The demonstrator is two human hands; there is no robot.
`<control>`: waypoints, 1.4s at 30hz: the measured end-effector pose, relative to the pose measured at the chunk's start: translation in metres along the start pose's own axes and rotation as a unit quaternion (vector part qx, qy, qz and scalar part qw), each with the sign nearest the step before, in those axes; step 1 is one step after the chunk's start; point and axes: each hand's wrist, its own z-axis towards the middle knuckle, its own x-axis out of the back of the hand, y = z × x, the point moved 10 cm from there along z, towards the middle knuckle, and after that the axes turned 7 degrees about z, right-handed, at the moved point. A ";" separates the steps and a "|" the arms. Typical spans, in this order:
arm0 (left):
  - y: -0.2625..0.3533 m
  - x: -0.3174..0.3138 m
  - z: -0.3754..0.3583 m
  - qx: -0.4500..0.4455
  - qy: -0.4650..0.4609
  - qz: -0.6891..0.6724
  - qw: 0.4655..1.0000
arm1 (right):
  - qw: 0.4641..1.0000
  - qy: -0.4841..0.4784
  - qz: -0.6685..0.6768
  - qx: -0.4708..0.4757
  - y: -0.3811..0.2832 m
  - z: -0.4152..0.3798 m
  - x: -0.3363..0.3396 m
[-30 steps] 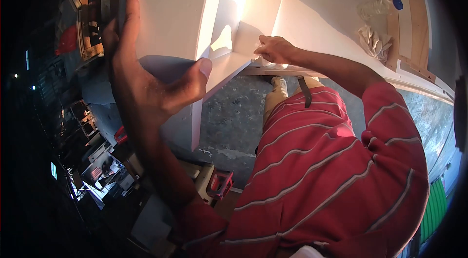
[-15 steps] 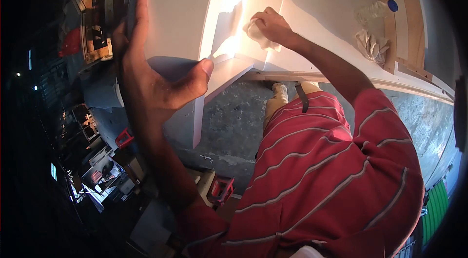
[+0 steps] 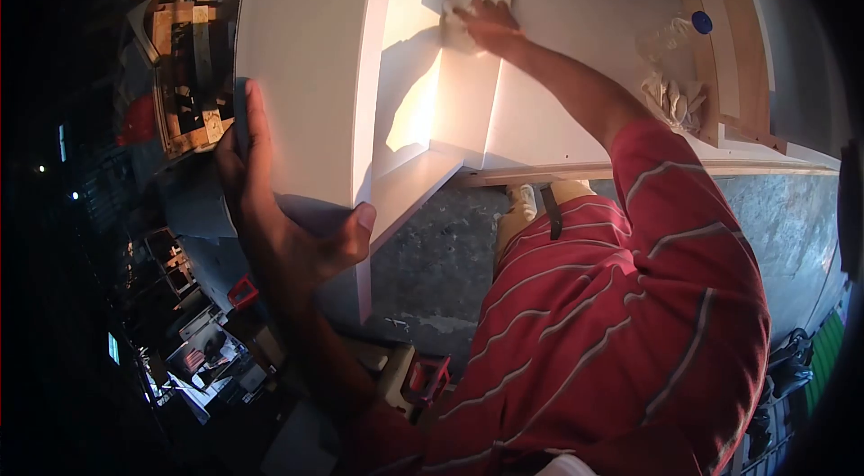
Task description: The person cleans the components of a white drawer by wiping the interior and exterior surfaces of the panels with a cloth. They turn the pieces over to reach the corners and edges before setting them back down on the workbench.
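My right hand (image 3: 490, 24) is closed on a white cloth (image 3: 461, 37), pressed to the inner corner of a white wooden cabinet. Part of the cloth is hidden under the fingers. My left hand (image 3: 292, 229) lies against the near end of the cabinet's white side panel (image 3: 310, 53). Its thumb and index finger are stretched wide apart, the thumb at the panel's corner and the index finger along the outer edge. The other left fingers are partly hidden in shadow.
A clear plastic bottle with a blue cap (image 3: 702, 22) lies on the white board at right, beside a crumpled whitish cloth (image 3: 673, 103). Wooden frames (image 3: 184, 71) stand at the far left. A red stool (image 3: 427, 379) sits on the dark floor (image 3: 423, 269) below.
My right hand and the cloth have moved slightly up and left along the inner corner. My left hand stays on the panel, while the whole view has shifted a little.
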 end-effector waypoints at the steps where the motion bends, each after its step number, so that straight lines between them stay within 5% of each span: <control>1: 0.001 -0.001 0.000 0.001 -0.001 0.001 1.000 | 0.996 0.056 -0.067 -0.034 0.036 0.022 0.018; 5: -0.004 -0.002 -0.002 0.019 -0.009 -0.016 1.000 | 0.985 0.089 -0.142 -0.044 0.031 0.014 0.020; 10: -0.002 0.001 -0.002 0.019 -0.008 -0.001 1.000 | 0.958 -0.159 -0.015 0.237 -0.155 -0.145 -0.080; 12: -0.002 0.002 -0.003 0.030 -0.005 0.011 0.999 | 0.965 -0.105 0.006 0.242 -0.155 -0.147 -0.076; 17: -0.002 -0.002 -0.005 0.050 -0.013 -0.017 0.999 | 0.999 0.007 -0.043 -0.009 -0.012 -0.024 0.003; 20: -0.006 -0.003 -0.006 0.049 -0.017 -0.040 0.998 | 0.948 0.256 -0.101 -0.162 0.071 -0.019 0.052; 22: -0.002 -0.006 -0.006 0.039 -0.019 -0.052 0.998 | 0.949 0.177 -0.042 -0.257 0.073 -0.041 0.021; 23: -0.002 -0.005 -0.006 0.049 -0.016 -0.058 0.997 | 0.940 0.212 -0.004 -0.266 0.053 -0.062 0.015; 30: -0.003 0.000 -0.002 0.021 -0.003 -0.030 0.999 | 0.981 -0.021 0.139 -0.133 -0.075 -0.199 -0.046; 34: -0.014 0.003 0.001 0.001 -0.025 -0.049 0.998 | 0.972 -0.025 0.177 -0.153 -0.074 -0.190 -0.045; 36: -0.025 0.004 0.003 -0.008 -0.030 -0.073 0.997 | 0.894 -0.025 0.326 -0.307 -0.049 -0.192 -0.057; 42: -0.089 -0.003 0.014 0.034 -0.089 -0.264 0.960 | 0.859 -0.024 0.351 -0.372 -0.025 -0.152 -0.058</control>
